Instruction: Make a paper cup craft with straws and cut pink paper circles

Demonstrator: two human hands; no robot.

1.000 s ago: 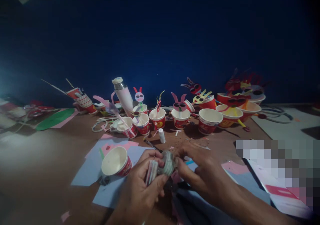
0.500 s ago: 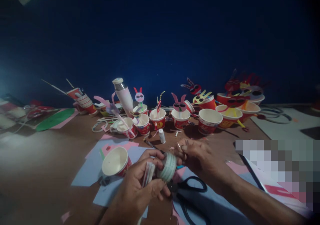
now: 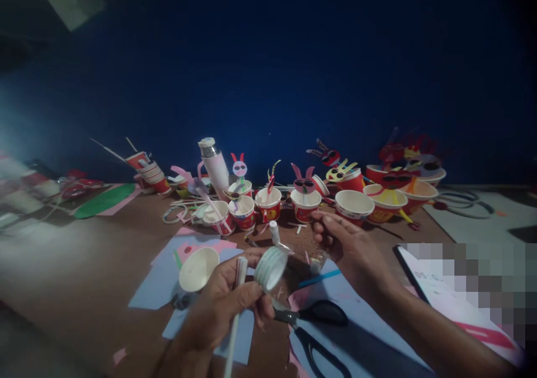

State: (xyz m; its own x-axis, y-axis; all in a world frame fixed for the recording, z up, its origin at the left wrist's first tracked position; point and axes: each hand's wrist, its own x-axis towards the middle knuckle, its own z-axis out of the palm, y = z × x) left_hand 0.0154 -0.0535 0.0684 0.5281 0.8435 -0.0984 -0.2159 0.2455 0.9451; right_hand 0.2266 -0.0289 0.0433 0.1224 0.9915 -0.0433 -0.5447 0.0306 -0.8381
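My left hand (image 3: pixel 226 308) is closed around a pale roll of tape (image 3: pixel 271 267) and a long white strip (image 3: pixel 235 316) that runs down past my wrist. My right hand (image 3: pixel 346 244) is raised to the right of the roll, fingers pinched together, seemingly on the tape's loose end, which is too thin to make out. Black scissors (image 3: pixel 312 322) lie on blue paper (image 3: pixel 361 339) just below both hands. A white paper cup (image 3: pixel 197 269) lies on its side to the left of my left hand.
Several red paper cups (image 3: pixel 354 206) with paper animal faces (image 3: pixel 304 183) stand in a row at the back of the brown table (image 3: pixel 84 266). A white bottle (image 3: pixel 216 165), a cup stack (image 3: pixel 151 174), a small glue tube (image 3: pixel 274 232) and green paper (image 3: pixel 104 200) lie there too.
My right hand has pulled away from the roll, up and to the right. My left hand has lifted the roll and tilted it. The camera has tipped slightly.
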